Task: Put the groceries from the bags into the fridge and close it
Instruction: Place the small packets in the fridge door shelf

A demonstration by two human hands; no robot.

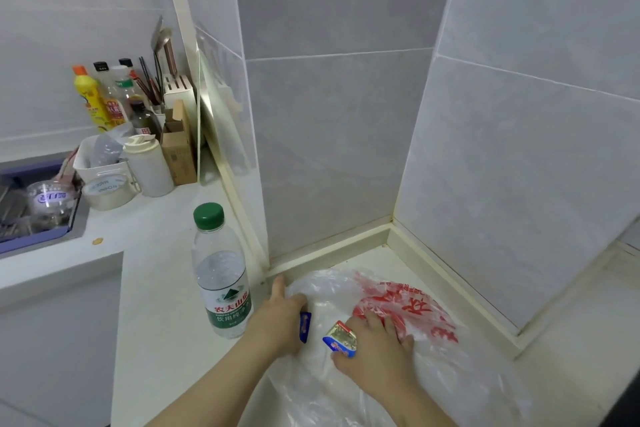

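Observation:
A thin clear plastic bag (408, 308) with red print lies flat on the white counter in the tiled corner. My left hand (277, 317) rests at the bag's left side and holds a small blue packet (304, 326) under its fingers. My right hand (375, 352) lies on the bag, its thumb pinching a small blue, red and gold packet (341, 340) while its fingers touch the red print. A water bottle (221, 274) with a green cap stands upright just left of my left hand. No fridge is in view.
At the back left stand sauce bottles (104, 97), a knife block (178, 88), a cardboard box (178, 146), a white jar (149, 166) and a tape roll (109, 191). A sink (38, 204) with a clear tub sits far left. Tiled walls (339, 114) close the corner.

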